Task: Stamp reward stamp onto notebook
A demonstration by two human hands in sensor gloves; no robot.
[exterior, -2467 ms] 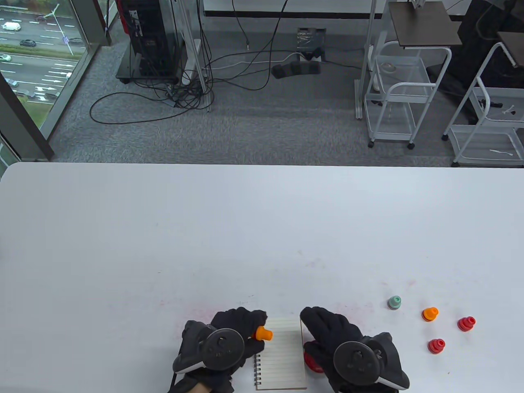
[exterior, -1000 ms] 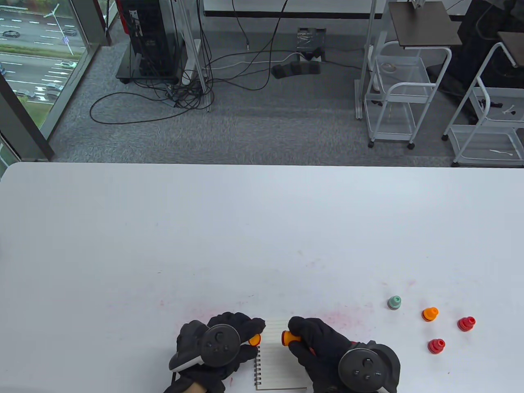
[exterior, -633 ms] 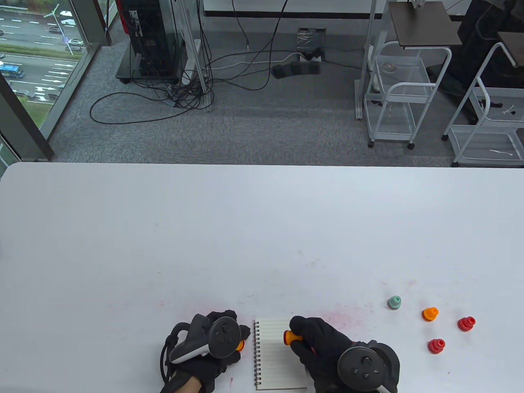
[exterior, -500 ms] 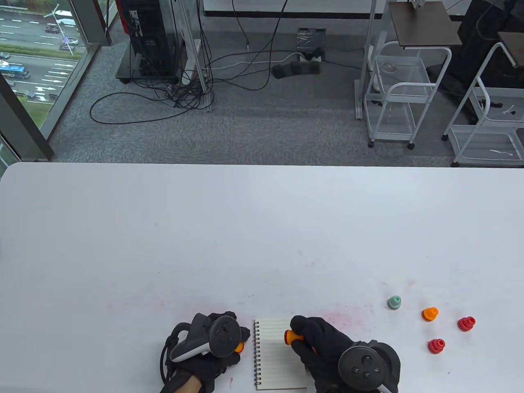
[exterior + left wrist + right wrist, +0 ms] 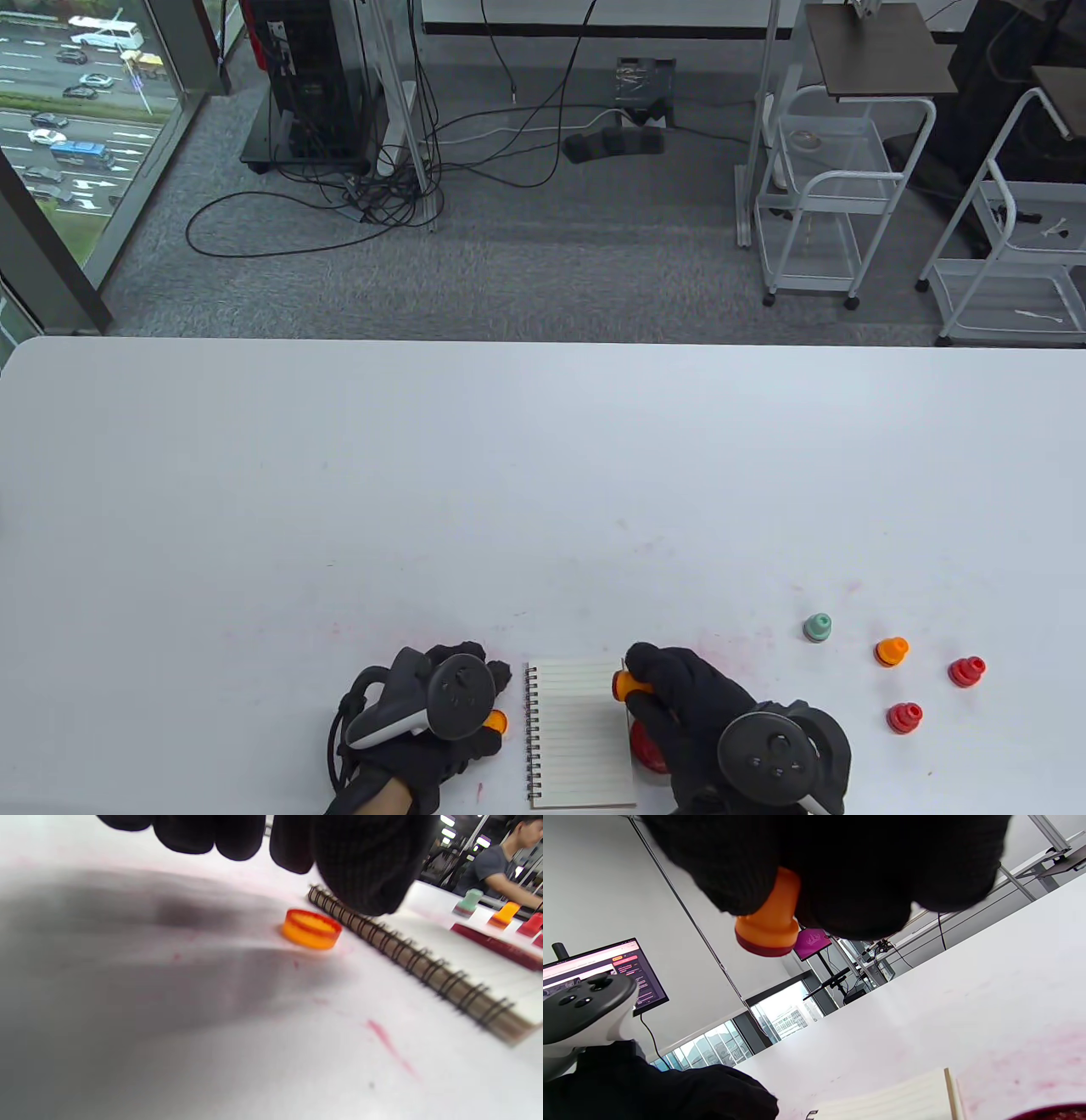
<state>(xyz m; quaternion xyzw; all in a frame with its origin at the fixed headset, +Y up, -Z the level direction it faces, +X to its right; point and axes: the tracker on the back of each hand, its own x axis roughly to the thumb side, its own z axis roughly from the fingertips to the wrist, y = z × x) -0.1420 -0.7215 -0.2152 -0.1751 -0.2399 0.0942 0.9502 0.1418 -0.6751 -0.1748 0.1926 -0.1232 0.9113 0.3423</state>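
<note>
Orange stamp (image 5: 622, 683) pinched in raised right hand (image 5: 691, 709).

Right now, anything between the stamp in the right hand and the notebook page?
Nothing visible. The right hand holds the orange stamp uncapped, off the page, near the notebook right edge. Its cap lies on the table left of the spiral binding; the page is bare.

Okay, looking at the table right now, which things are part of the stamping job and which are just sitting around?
In the job:
- orange stamp, gripped by the right hand, above the page
- spiral notebook, open
- orange cap, on the table beside the left hand

Lying about:
- green stamp
- spare orange stamp
- two red stamps
- red object by the notebook
</note>
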